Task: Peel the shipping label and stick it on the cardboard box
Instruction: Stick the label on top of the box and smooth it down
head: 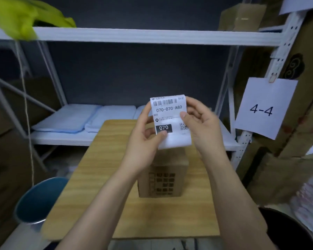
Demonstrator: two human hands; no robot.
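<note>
A white shipping label printed with a barcode, "070-070-A80" and a black "070" block is held upright in the air, print facing me. My left hand pinches its lower left edge, thumb on the front. My right hand grips its right edge, thumb pressed on the face near the QR code. Below the label a small brown cardboard box with dark printed squares on its front stands on the wooden table; my hands hide the top of the box.
White metal shelving stands behind the table, with folded light-blue pads on the lower shelf. A blue bin sits at the left, a dark bin at the lower right. Cardboard boxes and a "4-4" paper sign fill the right side.
</note>
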